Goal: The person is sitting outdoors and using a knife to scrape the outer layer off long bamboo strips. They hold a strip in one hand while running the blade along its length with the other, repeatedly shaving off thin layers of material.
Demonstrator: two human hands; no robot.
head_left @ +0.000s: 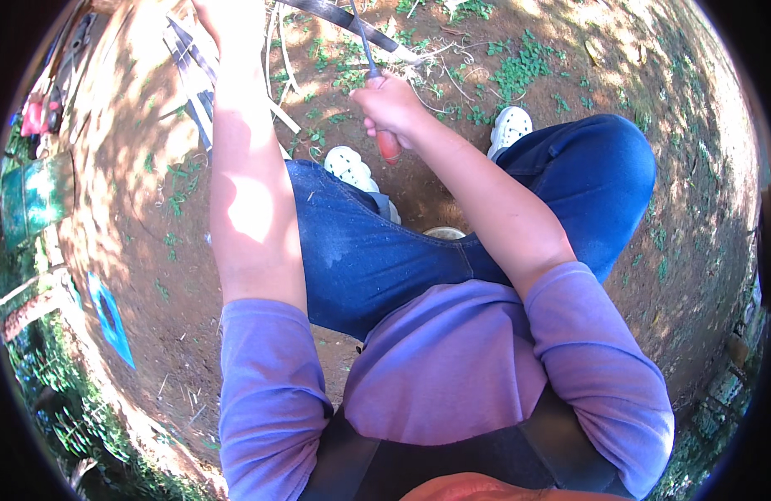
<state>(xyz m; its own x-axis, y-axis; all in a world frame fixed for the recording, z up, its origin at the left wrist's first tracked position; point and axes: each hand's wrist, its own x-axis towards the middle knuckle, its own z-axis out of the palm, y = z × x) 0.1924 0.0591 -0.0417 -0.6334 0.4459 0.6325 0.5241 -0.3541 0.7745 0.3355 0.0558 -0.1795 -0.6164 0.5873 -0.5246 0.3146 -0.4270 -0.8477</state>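
My right hand (390,104) is closed around a tool with a red handle (389,149) and a thin, dark metal shaft (363,40). The handle's butt sticks out below my fist, and the shaft points away toward the upper edge. Just beyond that hand, a dark curved strip (339,17) with a pale end crosses near the shaft; whether they touch I cannot tell. My left arm reaches far forward, and only a sliver of my left hand (208,15) shows at the upper edge. Glare and the frame edge hide its fingers and anything in them.
Dark and pale flat strips (192,79) lie beside my left forearm. Thin shavings (444,63) and green weeds (519,71) dot the brown soil. My white clogs (350,167) are below my hands. At far left are a green container (39,199) and a blue flat piece (111,321).
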